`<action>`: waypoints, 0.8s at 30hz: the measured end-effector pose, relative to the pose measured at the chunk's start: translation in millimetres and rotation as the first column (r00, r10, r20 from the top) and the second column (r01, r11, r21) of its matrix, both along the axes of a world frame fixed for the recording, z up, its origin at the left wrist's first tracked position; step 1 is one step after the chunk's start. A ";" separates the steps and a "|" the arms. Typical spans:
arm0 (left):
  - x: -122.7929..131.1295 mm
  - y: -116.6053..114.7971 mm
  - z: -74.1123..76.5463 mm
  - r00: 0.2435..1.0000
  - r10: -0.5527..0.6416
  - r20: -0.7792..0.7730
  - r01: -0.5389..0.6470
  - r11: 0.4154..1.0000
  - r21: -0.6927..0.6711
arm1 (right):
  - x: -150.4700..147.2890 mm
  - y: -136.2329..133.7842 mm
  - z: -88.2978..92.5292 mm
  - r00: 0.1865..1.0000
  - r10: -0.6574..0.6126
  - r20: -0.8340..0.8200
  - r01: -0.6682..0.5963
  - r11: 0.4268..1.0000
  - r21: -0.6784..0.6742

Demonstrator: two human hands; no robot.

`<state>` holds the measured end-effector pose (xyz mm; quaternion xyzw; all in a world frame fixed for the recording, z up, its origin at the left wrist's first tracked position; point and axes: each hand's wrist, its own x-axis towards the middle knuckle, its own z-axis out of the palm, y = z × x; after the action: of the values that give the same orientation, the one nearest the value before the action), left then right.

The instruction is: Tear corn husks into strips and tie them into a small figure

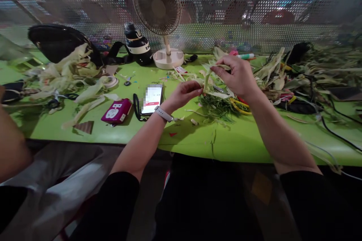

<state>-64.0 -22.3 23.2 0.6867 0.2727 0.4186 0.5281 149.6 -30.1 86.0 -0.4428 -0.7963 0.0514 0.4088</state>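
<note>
Between my two hands, over the green table (183,131), is a pale yellow-green strip of corn husk (207,79). My left hand (185,94), with a grey band at the wrist, pinches the strip's lower end. Its upper end is between the thumb and fingers of my right hand (236,73), which is bent over it from the right. Just below lies a heap of green grassy strands (216,107), with scissors with yellow handles (240,106) partly showing at its right side. Behind my right hand a white and green marker (245,56) sticks out.
Left of my arm lie a lit phone (152,99) and a magenta device (116,112). A fan (166,58) and a black bottle (138,45) stand at the back. Husk piles (70,69) and a black bag (60,41) are left; cables (339,131) lie right. A neighbour's arm (11,139) reaches in.
</note>
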 end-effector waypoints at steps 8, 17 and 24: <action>5.0 -5.1 -3.0 0.990 0.053 0.128 -0.028 0.980 -0.196 | -6.7 11.6 -18.5 0.994 -0.070 -0.080 0.058 0.987 -0.148; 10.7 -8.3 0.8 0.986 0.125 0.112 -0.116 0.990 -0.082 | -10.3 7.1 -17.6 0.984 -0.102 -0.148 0.079 0.985 -0.154; 1.6 -6.7 1.5 0.987 -0.003 0.159 0.046 0.963 -0.267 | 17.2 50.7 -39.1 0.946 -0.114 -0.302 0.045 0.973 -0.226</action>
<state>-62.4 -28.9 24.8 0.5765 0.2761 0.4239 0.6416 166.8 20.7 46.9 -0.5026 -0.6924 0.1906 0.4812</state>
